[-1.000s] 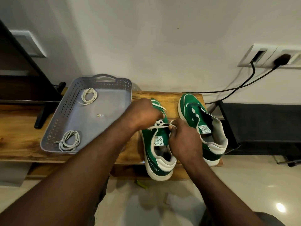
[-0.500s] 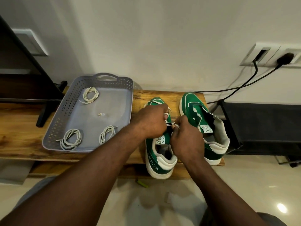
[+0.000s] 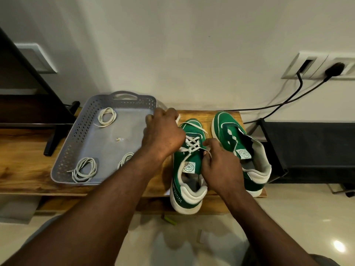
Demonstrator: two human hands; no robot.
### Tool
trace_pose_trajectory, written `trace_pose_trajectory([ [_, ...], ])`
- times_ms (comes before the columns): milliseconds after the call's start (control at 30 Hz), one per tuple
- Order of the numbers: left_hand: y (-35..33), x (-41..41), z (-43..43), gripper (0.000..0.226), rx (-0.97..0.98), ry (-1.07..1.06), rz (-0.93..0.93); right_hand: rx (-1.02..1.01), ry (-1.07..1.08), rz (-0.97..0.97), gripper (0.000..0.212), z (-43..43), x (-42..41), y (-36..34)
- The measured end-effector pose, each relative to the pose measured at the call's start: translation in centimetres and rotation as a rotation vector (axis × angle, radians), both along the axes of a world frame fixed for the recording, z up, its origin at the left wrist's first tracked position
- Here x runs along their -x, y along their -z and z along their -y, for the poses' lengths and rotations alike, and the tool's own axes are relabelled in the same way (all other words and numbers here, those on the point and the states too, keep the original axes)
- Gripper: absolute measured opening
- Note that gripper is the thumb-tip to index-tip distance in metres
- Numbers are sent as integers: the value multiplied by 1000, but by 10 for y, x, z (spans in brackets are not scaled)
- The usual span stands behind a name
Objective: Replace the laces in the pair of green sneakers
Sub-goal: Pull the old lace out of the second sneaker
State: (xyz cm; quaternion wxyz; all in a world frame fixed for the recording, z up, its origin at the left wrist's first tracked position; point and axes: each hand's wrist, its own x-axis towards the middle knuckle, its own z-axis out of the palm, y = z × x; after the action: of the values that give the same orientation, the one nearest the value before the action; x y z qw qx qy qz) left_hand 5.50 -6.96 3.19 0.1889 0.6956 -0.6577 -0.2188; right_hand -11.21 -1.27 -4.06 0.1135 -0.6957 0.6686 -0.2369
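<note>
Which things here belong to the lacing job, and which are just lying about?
In the job: left hand, right hand, white lace, half-laced green sneaker, unlaced green sneaker, coiled white laces, grey perforated plastic tray.
Lying about: black plug in white wall socket, small green scrap on floor.

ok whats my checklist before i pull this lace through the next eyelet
1. Left hand grips the white lace: ok.
2. Right hand holds the half-laced sneaker at its eyelet edge: ok.
3. Lace crossings lie flat: ok where they show; upper eyelets hidden, cannot tell.
4. Sneaker fully on the wooden bench: not ok, heel seems to jut past the front edge.
5. Unlaced sneaker threaded: not ok.
6. Spare coiled laces in the grey tray: ok, three.
</note>
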Motion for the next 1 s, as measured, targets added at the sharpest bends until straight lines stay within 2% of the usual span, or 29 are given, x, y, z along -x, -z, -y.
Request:
trace_pose_trajectory([
  [100,-6,-4,-5,58,44,-21,212,-9,-39,-47,36,-1,-1,1],
  [167,-6,1,-9,63,81,10,263,-18,-49,-75,37,-1,-2,3],
  [267,-2,7,-15,60,-43,96,162,-37,-49,-94,39,3,-5,5],
  [367,4,13,-21,35,-215,208,176,-36,-39,-103,34,5,-8,8],
  [467,11,13,-23,27,-122,176,207,-15,-58,-25,27,6,-7,11],
  [567,16,6,-15,25,-126,51,87,-33,-25,131,11,9,0,13],
  [633,20,1,-10,20,-148,-3,44,-21,11,164,16,10,2,13],
  [733,24,1,-6,14,-163,-7,45,0,20,124,8,7,-1,11],
  [800,27,1,-3,17,-197,2,39,-20,-6,56,15,5,-4,12],
  [867,29,1,-2,16,-214,4,28,-27,-17,69,17,5,-7,14],
  [933,30,1,-2,9,-205,-1,11,-20,-19,223,9,7,-9,14],
  [1000,31,0,-2,6,-194,-17,20,-57,-23,619,5,8,-7,10],
])
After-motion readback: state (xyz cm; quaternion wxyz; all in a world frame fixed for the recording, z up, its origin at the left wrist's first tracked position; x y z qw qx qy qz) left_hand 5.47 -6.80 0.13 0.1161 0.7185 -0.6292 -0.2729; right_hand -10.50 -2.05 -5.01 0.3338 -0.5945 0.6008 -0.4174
